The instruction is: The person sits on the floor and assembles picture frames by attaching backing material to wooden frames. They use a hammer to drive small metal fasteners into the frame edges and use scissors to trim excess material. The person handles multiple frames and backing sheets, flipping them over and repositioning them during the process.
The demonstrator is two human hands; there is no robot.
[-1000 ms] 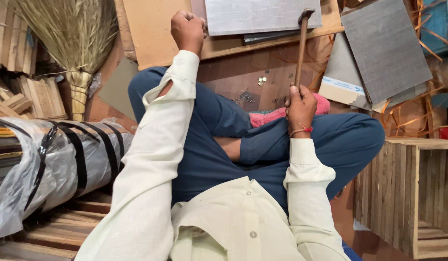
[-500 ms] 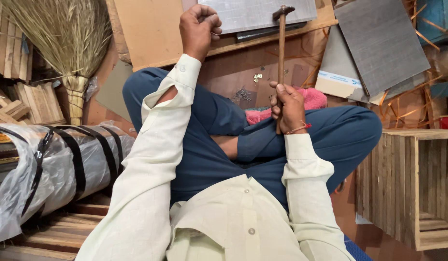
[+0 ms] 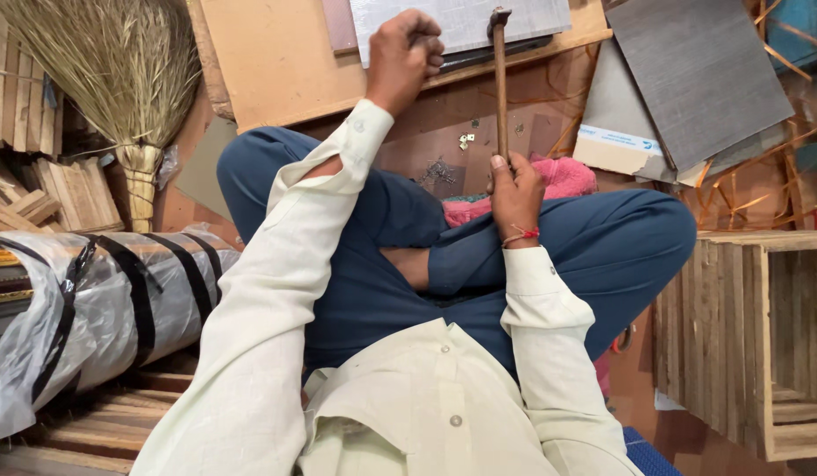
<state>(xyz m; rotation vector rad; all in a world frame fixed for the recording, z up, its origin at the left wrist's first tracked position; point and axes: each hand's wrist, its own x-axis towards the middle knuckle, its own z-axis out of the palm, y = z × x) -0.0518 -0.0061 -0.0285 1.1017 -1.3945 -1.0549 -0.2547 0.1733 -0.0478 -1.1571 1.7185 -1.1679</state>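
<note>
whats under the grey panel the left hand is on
The grey panel lies on a tan board; a dark edge shows beneath. The left hand hides its corner.

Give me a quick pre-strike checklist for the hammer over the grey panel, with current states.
1. Right hand gripping the wooden-handled hammer: ok, fist closed low on the handle.
2. Hammer head above the pale grey flat panel: ok.
3. Left hand steadying at the panel edge: ok, fist resting there.
4. Nail between left fingers: cannot tell, hidden.
5. Left fingers away from the strike spot: not ok, close beside the hammer head.
6. Small metal brackets on the brown board: ok, apart from the hands.
</note>
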